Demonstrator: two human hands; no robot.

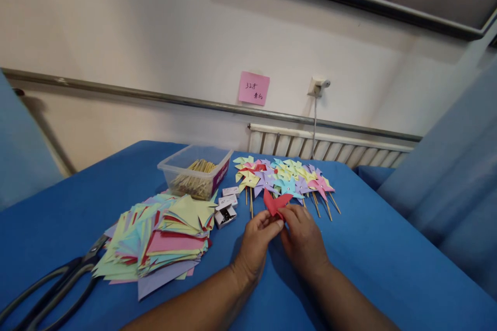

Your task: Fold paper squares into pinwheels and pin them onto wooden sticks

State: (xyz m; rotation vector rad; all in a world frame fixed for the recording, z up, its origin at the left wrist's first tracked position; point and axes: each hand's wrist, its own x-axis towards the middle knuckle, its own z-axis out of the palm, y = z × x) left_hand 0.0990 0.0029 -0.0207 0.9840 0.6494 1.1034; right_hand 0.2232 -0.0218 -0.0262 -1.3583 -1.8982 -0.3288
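A folded red paper piece (pixel 275 201) is held just above the blue tablecloth (pixel 368 248) between both of my hands. My left hand (pixel 258 242) pinches its lower edge with thumb and fingers closed. My right hand (pixel 303 235) grips the same paper from the right, fingers curled onto it. Just beyond the paper lies a row of finished paper pinwheels (pixel 285 176) on wooden sticks.
A pile of cut coloured paper squares (pixel 163 235) lies to the left, with large black scissors (pixel 58 284) at its left edge. A clear plastic tub of wooden sticks (pixel 196 170) and small boxes of pins (pixel 226 208) sit behind it. A pink note (pixel 253 88) hangs on the wall.
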